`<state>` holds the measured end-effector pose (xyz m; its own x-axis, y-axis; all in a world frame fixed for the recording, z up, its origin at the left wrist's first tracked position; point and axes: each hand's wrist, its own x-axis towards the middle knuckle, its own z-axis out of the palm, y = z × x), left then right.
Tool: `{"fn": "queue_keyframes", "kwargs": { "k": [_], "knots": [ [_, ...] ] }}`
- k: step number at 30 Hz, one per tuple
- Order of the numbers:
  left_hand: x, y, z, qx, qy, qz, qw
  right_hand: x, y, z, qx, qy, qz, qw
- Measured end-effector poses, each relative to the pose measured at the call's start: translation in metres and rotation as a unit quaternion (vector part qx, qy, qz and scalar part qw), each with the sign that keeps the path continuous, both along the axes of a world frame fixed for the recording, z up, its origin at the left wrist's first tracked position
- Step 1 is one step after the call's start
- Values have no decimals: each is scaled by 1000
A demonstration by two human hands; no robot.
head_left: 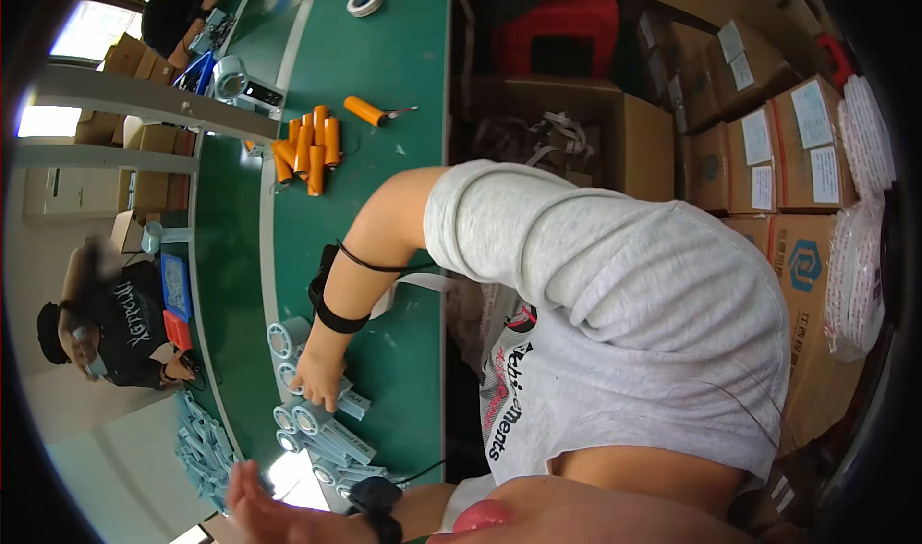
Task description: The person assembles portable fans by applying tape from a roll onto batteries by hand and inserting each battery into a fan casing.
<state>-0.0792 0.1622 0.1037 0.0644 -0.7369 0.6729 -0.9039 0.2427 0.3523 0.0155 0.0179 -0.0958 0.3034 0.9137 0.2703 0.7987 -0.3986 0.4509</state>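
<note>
My right hand (322, 379) reaches down over a group of light-blue hair-dryer-shaped devices (357, 443) with round ringed ends and straight handles. Its fingers bend over one such device (288, 376), whose handle runs partly beneath the hand. That wrist wears a black band. Blurred, my left hand (264, 506) is raised near the lower edge with its fingers stretched and nothing seen in them. A black strap circles the left wrist too. Beside the left hand lies a bright white patch (296, 477) on the green table (384, 64).
Orange cylinders (312, 150) with wires lie on the table, one apart (365, 112). A tape roll (363, 3) is farther up. Across a metal frame (154, 93), co-workers sit near a blue tray (176, 285) and piled light-blue parts (204, 443). Cardboard boxes (730, 160) stand behind me.
</note>
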Motion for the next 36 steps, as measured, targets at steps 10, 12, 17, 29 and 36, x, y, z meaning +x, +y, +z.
{"fn": "queue_keyframes", "kwargs": {
  "k": [10, 12, 17, 29, 36],
  "knots": [
    [-120, -110, 15, -137, -189, 345, 909, -221, -124, 34, 447, 401, -211, 771],
    [-122, -117, 9, -115, -181, 311, 926, -254, -170, 9, 456, 319, -370, 744],
    [-105, -119, -13, -31, -160, 251, 954, -289, -180, 2, 598, 246, -404, 647],
    [46, -136, -197, 275, -1, 38, 961, -250, -64, -36, 541, 62, -434, 718],
    [52, -113, -185, 114, 303, 206, 923, -333, -55, -39, 664, 231, -340, 625]
  ]
}}
